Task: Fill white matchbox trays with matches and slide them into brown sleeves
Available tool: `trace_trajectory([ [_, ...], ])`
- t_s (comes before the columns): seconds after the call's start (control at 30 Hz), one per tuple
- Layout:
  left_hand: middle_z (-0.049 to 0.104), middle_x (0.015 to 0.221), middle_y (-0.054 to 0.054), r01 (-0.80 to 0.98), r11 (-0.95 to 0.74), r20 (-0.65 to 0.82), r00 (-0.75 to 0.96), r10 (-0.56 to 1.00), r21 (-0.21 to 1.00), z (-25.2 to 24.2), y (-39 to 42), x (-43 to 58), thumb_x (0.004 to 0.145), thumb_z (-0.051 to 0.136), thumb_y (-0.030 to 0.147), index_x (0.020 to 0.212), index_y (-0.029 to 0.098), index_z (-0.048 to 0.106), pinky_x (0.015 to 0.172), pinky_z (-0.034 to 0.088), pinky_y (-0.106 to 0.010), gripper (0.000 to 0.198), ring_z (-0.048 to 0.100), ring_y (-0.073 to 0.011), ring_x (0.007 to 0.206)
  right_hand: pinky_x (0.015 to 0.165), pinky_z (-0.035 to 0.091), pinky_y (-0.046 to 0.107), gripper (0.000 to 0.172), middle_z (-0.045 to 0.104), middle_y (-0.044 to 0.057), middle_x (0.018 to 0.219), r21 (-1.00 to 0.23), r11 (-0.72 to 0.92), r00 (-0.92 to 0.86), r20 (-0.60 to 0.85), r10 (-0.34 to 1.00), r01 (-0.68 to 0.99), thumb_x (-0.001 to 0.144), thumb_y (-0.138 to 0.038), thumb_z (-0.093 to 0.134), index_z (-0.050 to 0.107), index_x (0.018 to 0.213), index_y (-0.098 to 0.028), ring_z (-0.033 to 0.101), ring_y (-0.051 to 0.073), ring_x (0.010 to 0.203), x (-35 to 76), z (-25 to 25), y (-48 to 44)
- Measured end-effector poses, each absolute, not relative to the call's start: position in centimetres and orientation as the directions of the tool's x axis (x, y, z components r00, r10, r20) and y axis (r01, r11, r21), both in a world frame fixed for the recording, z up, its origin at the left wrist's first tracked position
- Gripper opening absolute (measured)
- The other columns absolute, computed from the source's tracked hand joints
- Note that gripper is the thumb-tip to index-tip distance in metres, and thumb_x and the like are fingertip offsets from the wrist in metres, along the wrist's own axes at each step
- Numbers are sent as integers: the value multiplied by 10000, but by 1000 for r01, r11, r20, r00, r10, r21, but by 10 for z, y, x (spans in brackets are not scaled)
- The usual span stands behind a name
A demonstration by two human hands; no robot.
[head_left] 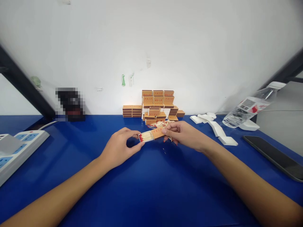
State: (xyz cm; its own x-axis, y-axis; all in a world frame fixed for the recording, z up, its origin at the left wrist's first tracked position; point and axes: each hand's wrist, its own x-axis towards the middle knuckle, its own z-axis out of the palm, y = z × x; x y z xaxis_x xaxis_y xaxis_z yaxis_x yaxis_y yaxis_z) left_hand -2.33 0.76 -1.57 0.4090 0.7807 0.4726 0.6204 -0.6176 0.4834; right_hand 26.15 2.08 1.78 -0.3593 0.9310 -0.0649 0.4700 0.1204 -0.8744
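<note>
Between my hands is a matchbox [157, 133], its inner tray slid part of the way out to the left. Red-headed matches [146, 136] lie side by side in the exposed tray. My left hand [121, 144] pinches the tray's left end between thumb and fingers. My right hand [181, 133] grips the orange sleeve at its right end, thumb on top. Just behind, a heap of loose matches [163, 124] lies on the table, partly hidden by my right hand. Several closed matchboxes [158, 100] stand stacked against the wall.
A white power strip [26, 146] lies at the left, near a pixelated dark object [71, 104]. On the right are white folded pieces [216, 128], a tilted plastic bottle [252, 105] and a dark phone [274, 154]. The blue table [151, 189] meets the white wall behind.
</note>
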Motion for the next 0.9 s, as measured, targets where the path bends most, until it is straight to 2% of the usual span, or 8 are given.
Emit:
trace_trajectory([
  [0.17, 800, 1077, -55, 598, -611, 461, 407, 789, 519, -17, 9, -24, 912, 792, 368, 1170, 243, 786, 911, 631, -415, 287, 759, -229, 961, 556, 466, 280, 402, 783, 60, 863, -888, 98, -364, -82, 928, 449, 969, -582, 666, 707, 925, -185, 535, 108, 554, 262, 16, 21],
  [0.33, 805, 1068, -40, 589, -614, 463, 408, 787, 525, -17, 11, -25, 923, 794, 370, 1182, 251, 784, 890, 627, -395, 285, 761, -221, 948, 533, 463, 263, 362, 802, 57, 869, -899, 96, -343, -63, 937, 427, 975, -549, 679, 610, 1010, -195, 604, 112, 544, 260, 13, 21],
  [0.47, 810, 1072, -29, 569, -629, 473, 417, 776, 530, -15, 12, -26, 926, 799, 356, 1171, 264, 782, 885, 624, -379, 263, 757, -217, 962, 498, 445, 249, 346, 805, 66, 892, -893, 121, -339, -37, 940, 434, 996, -528, 654, 608, 1071, -194, 625, 110, 538, 259, 10, 21],
  [0.73, 802, 1084, -48, 573, -667, 482, 465, 743, 475, -14, 11, -27, 940, 780, 334, 1155, 254, 780, 892, 620, -400, 230, 742, -229, 986, 592, 535, 294, 348, 770, 31, 848, -847, 246, -398, 44, 916, 472, 996, -556, 639, 577, 1057, -220, 659, 139, 577, 257, 12, 15],
  [0.9, 807, 1119, -45, 558, -657, 467, 462, 754, 507, -16, 12, -26, 935, 803, 350, 1176, 257, 778, 932, 620, -408, 260, 748, -228, 1015, 621, 552, 312, 280, 779, 29, 893, -823, 288, -433, 58, 900, 490, 1026, -502, 602, 559, 1054, -227, 671, 142, 580, 250, 9, 9],
])
